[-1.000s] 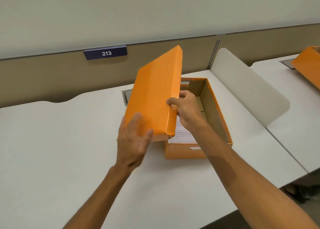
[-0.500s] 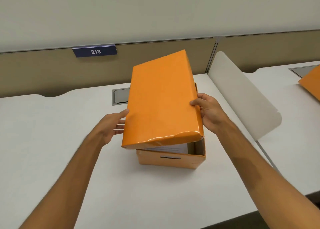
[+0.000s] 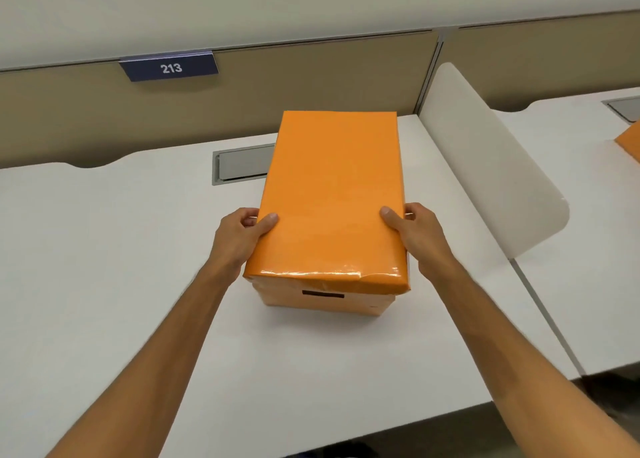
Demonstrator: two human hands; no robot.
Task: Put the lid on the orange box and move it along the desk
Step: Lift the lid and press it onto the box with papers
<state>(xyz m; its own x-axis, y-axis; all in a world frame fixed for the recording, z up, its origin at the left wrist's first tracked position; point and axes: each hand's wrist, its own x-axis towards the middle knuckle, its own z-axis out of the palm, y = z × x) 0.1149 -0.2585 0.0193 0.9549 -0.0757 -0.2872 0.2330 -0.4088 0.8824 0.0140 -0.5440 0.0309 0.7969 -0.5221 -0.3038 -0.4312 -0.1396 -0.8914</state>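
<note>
The orange lid lies flat over the orange box, which stands in the middle of the white desk. Only the box's near end, with a dark handle slot, shows below the lid. My left hand grips the lid's left edge near the front, thumb on top. On the opposite side my right hand holds the right edge the same way. The lid's front rim is a little dented and glossy. The box's inside is hidden.
A grey cable hatch is set into the desk just left of the box. A white curved divider stands close on the right, with another desk and a second orange item beyond it. A tan partition with a "213" sign runs along the back.
The lid went from upright beside the open box to tilted over it, and now sits level on top. Both hands shifted to grip its two long edges.
</note>
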